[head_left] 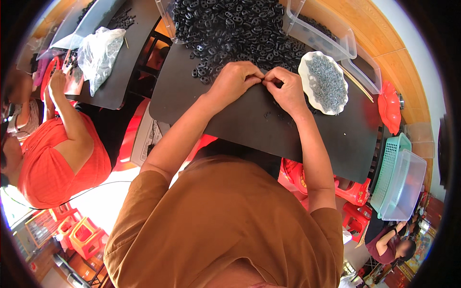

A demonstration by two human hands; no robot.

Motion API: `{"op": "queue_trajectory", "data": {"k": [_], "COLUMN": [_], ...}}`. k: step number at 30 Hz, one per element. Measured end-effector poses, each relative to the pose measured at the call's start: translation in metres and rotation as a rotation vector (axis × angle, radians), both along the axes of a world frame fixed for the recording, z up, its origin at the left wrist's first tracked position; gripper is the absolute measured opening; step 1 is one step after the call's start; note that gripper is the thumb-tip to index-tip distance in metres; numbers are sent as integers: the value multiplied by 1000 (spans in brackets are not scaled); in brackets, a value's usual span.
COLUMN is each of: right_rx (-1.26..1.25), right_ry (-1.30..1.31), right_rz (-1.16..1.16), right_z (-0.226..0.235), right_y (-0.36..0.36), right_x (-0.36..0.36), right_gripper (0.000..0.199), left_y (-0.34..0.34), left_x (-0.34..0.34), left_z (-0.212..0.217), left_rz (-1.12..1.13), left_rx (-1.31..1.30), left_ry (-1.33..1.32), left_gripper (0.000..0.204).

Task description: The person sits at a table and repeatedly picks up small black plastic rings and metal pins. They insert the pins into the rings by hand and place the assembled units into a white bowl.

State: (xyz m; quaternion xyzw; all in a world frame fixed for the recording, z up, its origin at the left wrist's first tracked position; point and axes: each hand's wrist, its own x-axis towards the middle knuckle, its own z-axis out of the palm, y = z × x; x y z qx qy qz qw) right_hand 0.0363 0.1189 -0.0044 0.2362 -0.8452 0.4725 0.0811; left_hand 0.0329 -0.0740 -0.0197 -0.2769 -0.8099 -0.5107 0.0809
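Note:
My left hand [236, 80] and my right hand [286, 90] meet over the dark table [230, 115], thumbs and forefingers pinched together tip to tip. Whatever they hold is tiny and mostly hidden by the fingertips. Just beyond them spreads a big heap of small black plastic pieces [230, 33], oval with two holes. Beside my right hand stands a white scalloped dish [304, 72] filled with small grey, clear-looking parts [326, 79]. A few dark bits [267, 115] lie on the tabletop below my right wrist.
Clear plastic bins [321, 36] hold black pieces at the far side. A red scalloped dish [389, 108] and a green basket [388, 168] are at the right. At left, a person in red [67, 158] sits by another table with a plastic bag [102, 55]. Another person [390, 245] is lower right.

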Motion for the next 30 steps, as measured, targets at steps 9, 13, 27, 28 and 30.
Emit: {"op": "queue_trajectory", "data": {"k": [9,13,27,28,30], "right_rx": [-296,-461,377,374,372], "right_ry": [-180,68,394,391,389], "right_rz": [-108,-275,-312,-320,-340], "right_z": [71,81,12,13,12], "right_y": [60,86,57,57,59], "right_x": [-63,-118,-16,-15,-14], "right_gripper": [16,21,18,18,17], "left_y": [4,6,52,59,70], "left_x": [1,0,-19,-26,-37], "left_z": [0,0,9,7,5], "left_rz": [41,35,-15,-23,-42], "left_rx": [35,-25,-200,-223,-271], "left_ry": [53,130,421,414,400], "left_gripper": [10,9,17,16,13]}}
